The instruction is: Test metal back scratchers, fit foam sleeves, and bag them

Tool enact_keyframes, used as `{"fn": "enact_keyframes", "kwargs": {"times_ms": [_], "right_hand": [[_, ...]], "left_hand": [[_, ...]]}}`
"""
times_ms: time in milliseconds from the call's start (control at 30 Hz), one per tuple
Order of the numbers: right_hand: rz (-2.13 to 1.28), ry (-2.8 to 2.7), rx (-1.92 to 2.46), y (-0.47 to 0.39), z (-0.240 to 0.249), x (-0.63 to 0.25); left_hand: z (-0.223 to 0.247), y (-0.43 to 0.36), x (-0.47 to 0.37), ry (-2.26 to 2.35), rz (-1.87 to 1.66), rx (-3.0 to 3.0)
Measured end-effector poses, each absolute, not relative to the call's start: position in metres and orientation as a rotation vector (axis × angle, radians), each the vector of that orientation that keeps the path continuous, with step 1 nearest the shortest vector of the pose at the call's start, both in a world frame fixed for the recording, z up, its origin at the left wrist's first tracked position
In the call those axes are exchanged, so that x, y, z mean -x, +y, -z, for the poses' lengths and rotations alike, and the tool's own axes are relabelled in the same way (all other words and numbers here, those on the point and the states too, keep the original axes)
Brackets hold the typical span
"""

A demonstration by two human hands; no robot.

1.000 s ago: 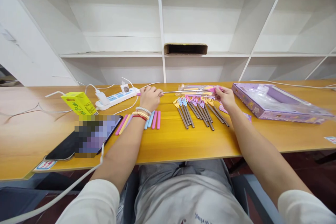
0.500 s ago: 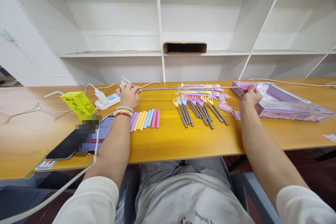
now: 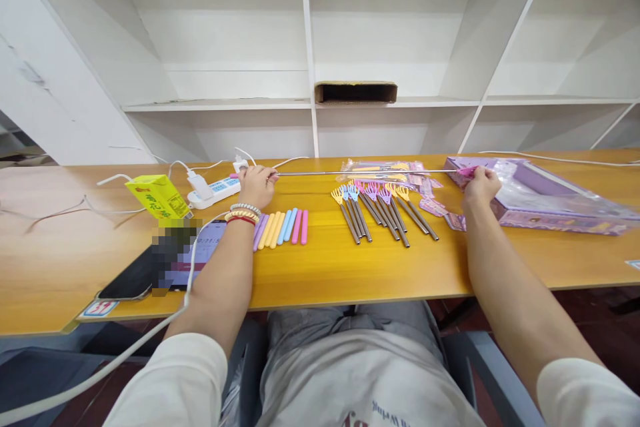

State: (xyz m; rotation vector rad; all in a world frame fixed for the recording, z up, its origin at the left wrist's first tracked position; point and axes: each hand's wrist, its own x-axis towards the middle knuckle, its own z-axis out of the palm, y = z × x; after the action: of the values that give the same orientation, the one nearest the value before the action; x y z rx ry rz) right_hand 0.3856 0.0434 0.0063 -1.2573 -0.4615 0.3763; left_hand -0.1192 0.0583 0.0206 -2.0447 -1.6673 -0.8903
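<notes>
A telescopic back scratcher (image 3: 325,173) is drawn out long and level above the far part of the table. My left hand (image 3: 257,185) is closed around its handle end, where a bit of pink shows past the fingers. At the other end, my right hand (image 3: 483,185) pinches the pink claw head. Between my arms lie several short back scratchers (image 3: 383,210) with yellow, blue, pink and purple claws and bare metal shafts. Beside my left wrist is a row of handle sleeves (image 3: 283,227) in purple, yellow, blue and pink.
Clear-wrapped packets (image 3: 385,168) lie behind the scratchers, near small printed cards (image 3: 434,207). A purple display box (image 3: 555,217) with plastic film stands at right. On the left are a yellow carton (image 3: 159,197), a power strip (image 3: 220,190), a phone (image 3: 127,277) and a white cable (image 3: 187,280).
Both hands keep their hold on the extended back scratcher, which stays almost level. The view has shifted slightly, and a pink handle end now shows beyond my left hand.
</notes>
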Motion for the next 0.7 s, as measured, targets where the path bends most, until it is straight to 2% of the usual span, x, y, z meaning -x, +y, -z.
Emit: {"fn": "enact_keyframes", "kwargs": {"times_ms": [367,700], "right_hand": [[-0.384,-0.373,1.173,0.0479,-0.0027,-0.3959],[-0.442,-0.361,1.177,0.0485,-0.0017,-0.3966]], "left_hand": [[-0.0269,0.0510,0.1163,-1.655,1.002,2.167],[-0.0255,0.0525,0.1175,-1.646,0.967,2.197]]}}
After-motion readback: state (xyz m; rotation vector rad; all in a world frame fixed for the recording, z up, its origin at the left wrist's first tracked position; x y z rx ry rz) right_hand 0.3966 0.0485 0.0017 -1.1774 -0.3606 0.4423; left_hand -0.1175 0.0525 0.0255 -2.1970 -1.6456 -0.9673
